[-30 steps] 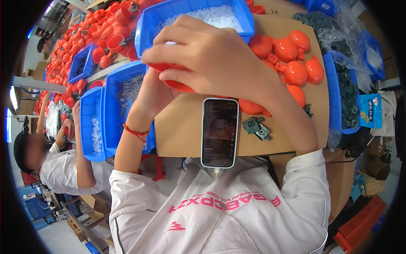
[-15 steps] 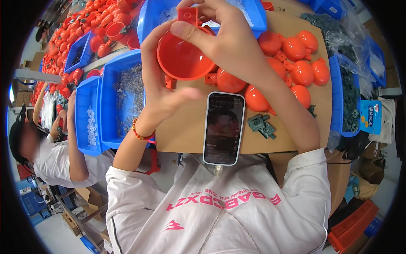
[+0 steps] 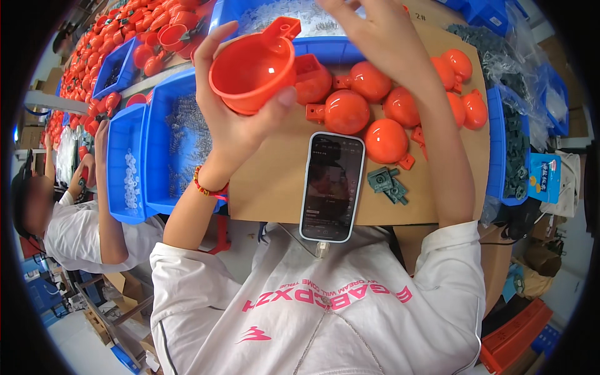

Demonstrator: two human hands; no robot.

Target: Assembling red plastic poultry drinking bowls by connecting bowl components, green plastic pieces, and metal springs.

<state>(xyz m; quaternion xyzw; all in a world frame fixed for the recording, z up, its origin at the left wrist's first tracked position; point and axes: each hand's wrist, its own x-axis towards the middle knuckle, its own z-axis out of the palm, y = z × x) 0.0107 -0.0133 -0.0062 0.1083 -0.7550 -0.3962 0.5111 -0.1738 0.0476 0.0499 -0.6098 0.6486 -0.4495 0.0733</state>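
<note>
My left hand (image 3: 240, 134) is wrapped round a glossy red cup (image 3: 247, 72), with the thumb on its near side. The cup is tilted, its mouth facing me, and a short arm with a holed square end sticks up at its back right. My right hand (image 3: 378, 37) is apart from the cup, over the right side of a blue bin (image 3: 328, 47) of small white parts (image 3: 290, 17). Its visible fingers are spread and I see nothing in them, though the tips run past the upper edge. Several more red cups (image 3: 347, 112) lie upside down on the brown board (image 3: 269, 194).
A phone (image 3: 331, 187) with a cable lies at the board's near edge, beside dark green parts (image 3: 387, 184). Blue bins on the left hold metal springs (image 3: 187, 134) and white rings (image 3: 130, 181). Another blue bin (image 3: 500, 144) holds green parts. A co-worker (image 3: 81, 231) sits at left.
My right hand has let go of the red cup and moved right and away, over the white parts' bin. In my left hand, the cup has turned and its arm now points up to the right.
</note>
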